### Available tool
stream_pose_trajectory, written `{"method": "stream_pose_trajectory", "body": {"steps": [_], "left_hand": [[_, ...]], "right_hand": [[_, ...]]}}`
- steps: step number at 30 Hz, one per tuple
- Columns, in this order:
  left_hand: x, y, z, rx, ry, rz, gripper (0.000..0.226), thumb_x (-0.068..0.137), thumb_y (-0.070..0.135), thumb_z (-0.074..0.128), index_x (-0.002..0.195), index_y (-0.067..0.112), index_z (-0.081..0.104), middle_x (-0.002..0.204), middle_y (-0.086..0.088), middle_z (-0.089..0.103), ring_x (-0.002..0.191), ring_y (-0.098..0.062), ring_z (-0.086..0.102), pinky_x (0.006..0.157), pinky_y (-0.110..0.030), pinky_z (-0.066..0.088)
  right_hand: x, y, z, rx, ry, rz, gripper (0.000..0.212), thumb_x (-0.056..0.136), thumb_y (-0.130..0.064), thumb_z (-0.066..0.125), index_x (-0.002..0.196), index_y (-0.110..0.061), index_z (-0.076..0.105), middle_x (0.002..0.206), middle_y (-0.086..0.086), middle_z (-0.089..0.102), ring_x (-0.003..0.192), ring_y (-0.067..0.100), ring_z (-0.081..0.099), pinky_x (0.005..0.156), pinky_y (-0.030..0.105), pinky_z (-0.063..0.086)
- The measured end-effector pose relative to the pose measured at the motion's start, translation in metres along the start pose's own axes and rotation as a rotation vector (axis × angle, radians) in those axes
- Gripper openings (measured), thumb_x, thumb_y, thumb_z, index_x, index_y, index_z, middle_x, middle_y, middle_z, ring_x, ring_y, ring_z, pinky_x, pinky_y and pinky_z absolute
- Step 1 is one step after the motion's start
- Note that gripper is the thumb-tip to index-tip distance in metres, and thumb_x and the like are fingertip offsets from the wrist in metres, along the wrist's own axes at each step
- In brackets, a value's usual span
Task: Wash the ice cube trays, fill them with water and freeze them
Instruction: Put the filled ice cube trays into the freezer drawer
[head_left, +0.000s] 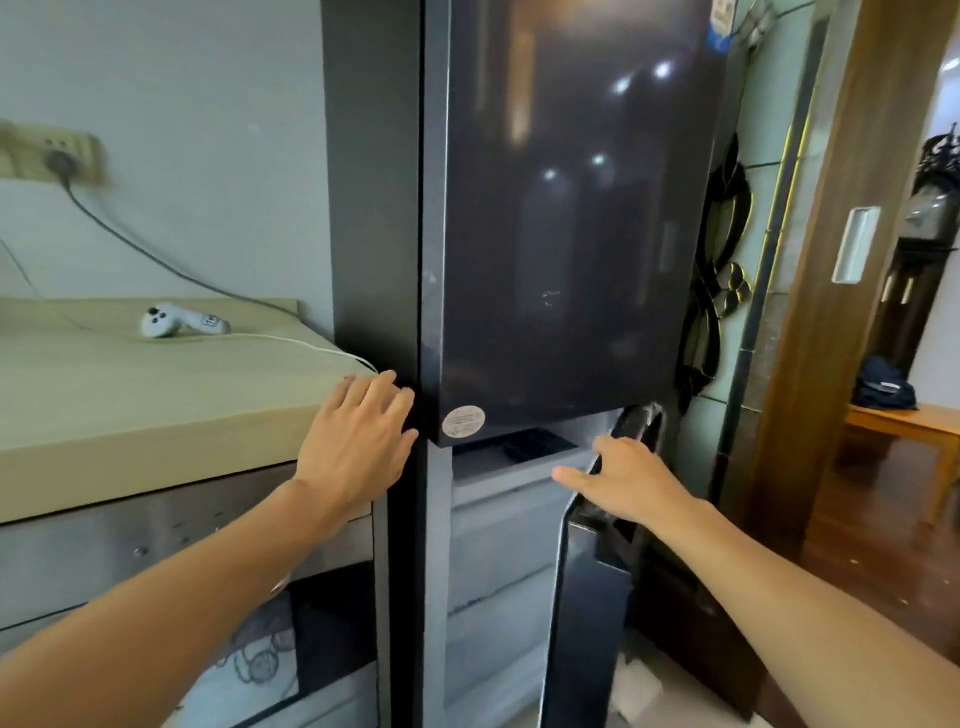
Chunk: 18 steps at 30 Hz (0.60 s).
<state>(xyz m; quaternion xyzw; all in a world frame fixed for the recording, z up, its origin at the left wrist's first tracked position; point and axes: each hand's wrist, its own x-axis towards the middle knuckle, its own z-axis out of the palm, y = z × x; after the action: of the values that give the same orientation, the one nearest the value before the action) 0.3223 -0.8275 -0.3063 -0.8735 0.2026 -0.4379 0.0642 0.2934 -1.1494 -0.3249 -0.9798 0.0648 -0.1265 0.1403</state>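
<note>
Head view, freezer stage of the task. The fridge (566, 208) fills the centre of the frame; its lower door (587, 597) stands swung open toward the lower right, exposing pale drawers (498, 519). A dark tray (535, 446), apparently the ice cube tray, lies on the top ledge of the open compartment, just under the upper door, at centre frame; whether it holds water cannot be told. The left hand (358, 441), at centre left, is spread flat against the fridge's left edge beside the counter (130, 405), holding nothing. The right hand (631, 480), right of centre, hooks its fingers over the door's top edge, thumb stretched out to the left, fingertips hidden. Likely hazards: a brisk swing of the door would jolt the cabinet and slop water out of a filled tray; a tray sitting proud of its ledge would stop the door sealing, so freezing suffers; the left fingertips lie near the seam where the door would meet the cabinet and could be nipped.
</note>
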Motion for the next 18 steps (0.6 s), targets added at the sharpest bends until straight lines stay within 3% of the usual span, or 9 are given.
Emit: {"method": "stream_pose_trajectory", "body": {"steps": [3,5,8,10,13,18], "left_hand": [[-0.005,-0.004,0.004,0.01,0.014,0.021,0.043,0.091,0.034,0.067,0.126,0.01,0.063,0.126,-0.012,0.063,0.117,-0.032,0.059,0.101,-0.043,0.046],[-0.005,-0.003,0.008,0.003,0.048,0.021,0.043,0.09,0.031,0.068,0.126,0.008,0.063,0.124,-0.012,0.063,0.115,-0.033,0.06,0.1,-0.044,0.046],[-0.007,-0.002,0.015,0.014,0.095,0.019,0.042,0.091,0.032,0.063,0.126,0.007,0.062,0.126,-0.013,0.062,0.114,-0.034,0.059,0.102,-0.044,0.044],[-0.006,-0.002,0.019,0.01,0.133,0.01,0.041,0.092,0.031,0.061,0.125,0.007,0.063,0.125,-0.013,0.063,0.113,-0.034,0.06,0.101,-0.044,0.044],[-0.006,-0.002,0.023,-0.017,0.18,-0.001,0.038,0.094,0.03,0.057,0.124,0.008,0.064,0.123,-0.012,0.063,0.113,-0.032,0.06,0.102,-0.044,0.044],[-0.004,-0.006,0.03,-0.046,0.209,0.013,0.037,0.097,0.032,0.054,0.124,0.008,0.064,0.125,-0.011,0.064,0.116,-0.031,0.06,0.104,-0.043,0.044]], "right_hand": [[0.0,-0.016,0.02,0.111,0.0,-0.061,0.085,0.085,-0.077,0.055,0.147,-0.018,0.044,0.148,0.004,0.046,0.134,0.027,0.049,0.099,0.038,0.045],[-0.001,-0.022,0.035,0.135,0.044,-0.108,0.081,0.087,-0.075,0.054,0.148,-0.023,0.042,0.151,-0.003,0.042,0.135,0.023,0.048,0.097,0.035,0.043],[0.003,-0.029,0.057,0.065,0.185,-0.19,0.062,0.09,-0.073,0.05,0.128,-0.024,0.052,0.128,-0.008,0.051,0.117,0.019,0.057,0.083,0.031,0.043],[0.008,-0.037,0.071,0.086,0.169,-0.235,0.057,0.092,-0.071,0.05,0.125,-0.025,0.054,0.121,-0.009,0.053,0.113,0.018,0.058,0.085,0.033,0.047],[0.014,-0.051,0.096,0.107,0.045,-0.294,0.065,0.093,-0.066,0.053,0.141,-0.023,0.048,0.134,-0.007,0.05,0.127,0.017,0.051,0.098,0.032,0.047],[0.027,-0.063,0.127,0.138,0.08,-0.326,0.077,0.096,-0.06,0.055,0.156,-0.016,0.035,0.15,-0.002,0.04,0.142,0.016,0.035,0.111,0.029,0.037]]}}
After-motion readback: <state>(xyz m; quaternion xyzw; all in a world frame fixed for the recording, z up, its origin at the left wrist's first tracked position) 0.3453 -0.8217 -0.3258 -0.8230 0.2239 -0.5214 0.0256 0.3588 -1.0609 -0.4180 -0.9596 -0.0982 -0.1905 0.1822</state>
